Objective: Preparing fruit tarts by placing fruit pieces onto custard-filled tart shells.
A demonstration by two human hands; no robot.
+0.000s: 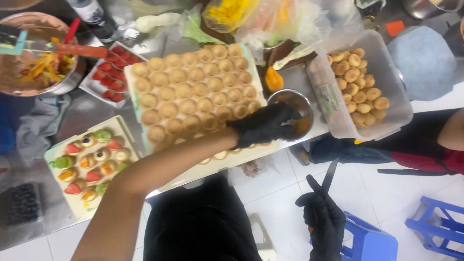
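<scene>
My left hand (263, 124), in a black glove, reaches across the table to a small steel bowl (296, 112) with orange fruit pieces in it. Its fingers lie over the bowl's near rim, and whether they grip anything is hidden. My forearm crosses the front of a pale tray (193, 92) filled with several rows of empty tart shells. My right hand (323, 223), also gloved in black, hangs below the table edge over the white floor and holds a knife (329, 175) pointing up.
A clear plastic box (386, 72) of tart shells stands right of the bowl. A tray of fruit-topped tarts (89, 159) sits front left, with cut strawberries (111, 72) and a big bowl of mango strips (34, 63) behind. Blue stools (435, 224) and another person's arm (452, 130) are at the right.
</scene>
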